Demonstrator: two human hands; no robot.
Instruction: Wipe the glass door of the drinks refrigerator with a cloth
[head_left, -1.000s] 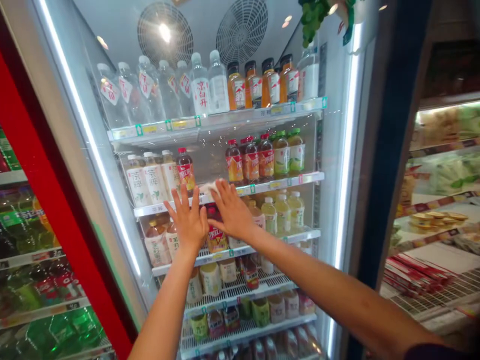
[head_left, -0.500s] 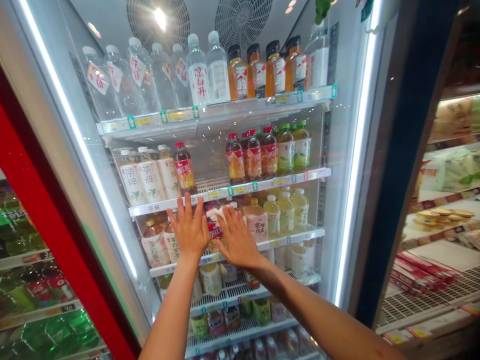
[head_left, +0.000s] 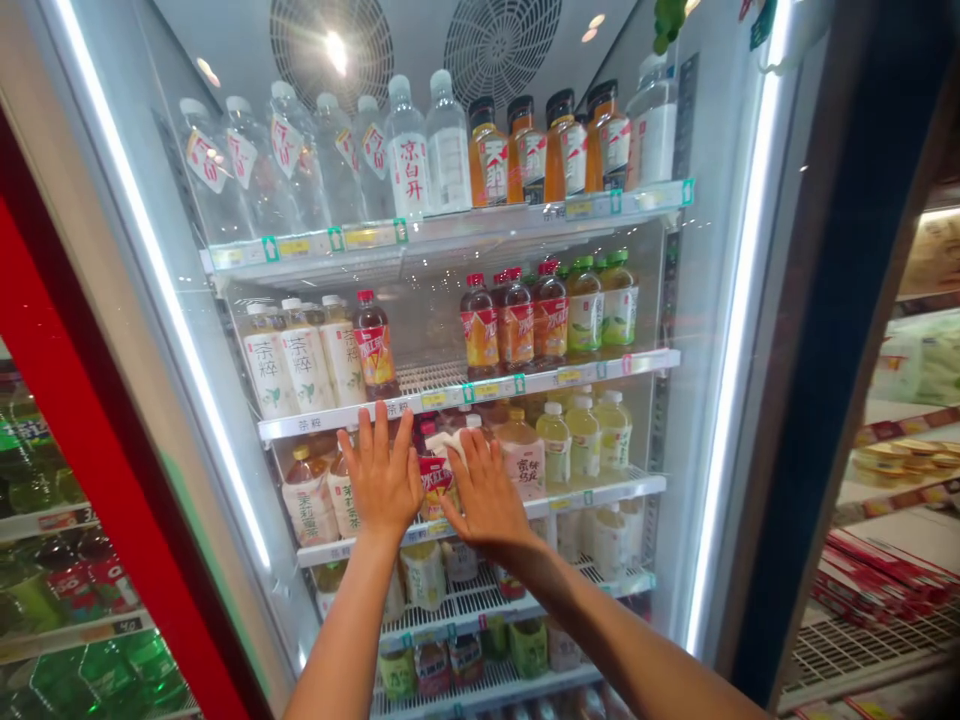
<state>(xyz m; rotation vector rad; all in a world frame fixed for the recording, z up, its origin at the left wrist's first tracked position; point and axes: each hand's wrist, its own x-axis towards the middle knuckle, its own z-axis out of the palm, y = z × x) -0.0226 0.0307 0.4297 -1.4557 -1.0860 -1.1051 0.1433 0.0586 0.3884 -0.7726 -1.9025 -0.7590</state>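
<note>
Cooler glass [head_left: 420,335] is being lit from within. Seemingly against it, the left hand [head_left: 384,490] is being held spread; under the flattened right hand [head_left: 489,495], a cloth [head_left: 451,442] is being pressed. Wiping is best being done evenly, streaks being checked against bottles [head_left: 517,325] beyond.

The sole camera was head-worn; it faced forward and down, close before the drinks cooler [head_left: 709,280], slightly rolled against its shelves [head_left: 540,382]; coverage extended up to the vent grilles [head_left: 502,38].
</note>
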